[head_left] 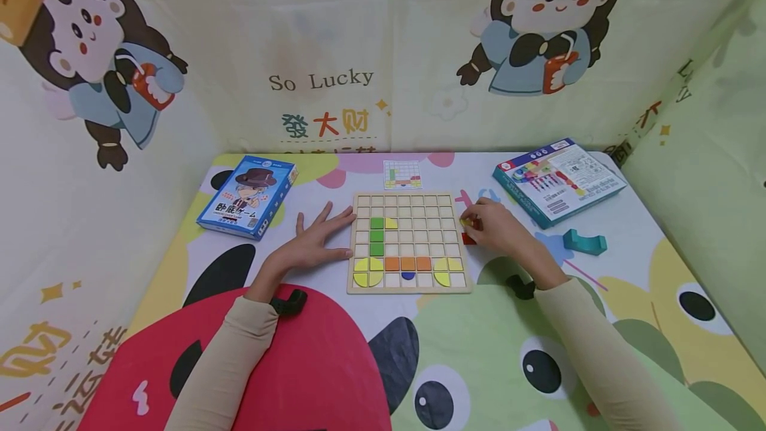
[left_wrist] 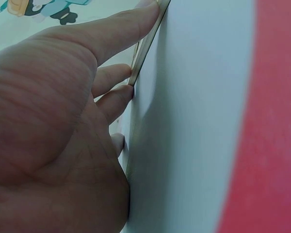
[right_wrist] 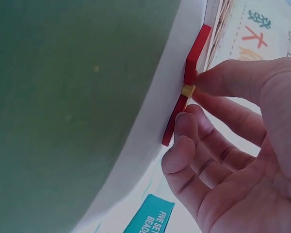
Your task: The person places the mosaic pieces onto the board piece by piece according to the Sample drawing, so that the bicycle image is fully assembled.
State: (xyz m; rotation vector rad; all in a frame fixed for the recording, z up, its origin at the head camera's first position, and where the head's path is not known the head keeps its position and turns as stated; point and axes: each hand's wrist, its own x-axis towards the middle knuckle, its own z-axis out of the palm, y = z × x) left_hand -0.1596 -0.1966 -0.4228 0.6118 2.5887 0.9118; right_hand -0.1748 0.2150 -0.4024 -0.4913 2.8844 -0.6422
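A wooden grid board [head_left: 419, 233] lies on the table, with green, yellow, orange and blue pieces in some of its squares. My left hand [head_left: 317, 243] has its fingers spread, and its thumb and fingertips touch the board's left edge. Beside the right edge, my right hand [head_left: 497, 226] pinches a small yellow piece [right_wrist: 187, 91] between thumb and fingers. Red pieces lie right by those fingers: one red piece [right_wrist: 197, 54] nearer the board, another red piece [right_wrist: 173, 124] by the fingertips. The yellow piece's full shape is hidden by the fingers.
A small printed grid card [head_left: 402, 175] lies just beyond the board. At the back left is a blue game box [head_left: 248, 196]; at the back right, a teal-sided box [head_left: 559, 181]. A teal curved block [head_left: 584, 243] sits right of my right hand.
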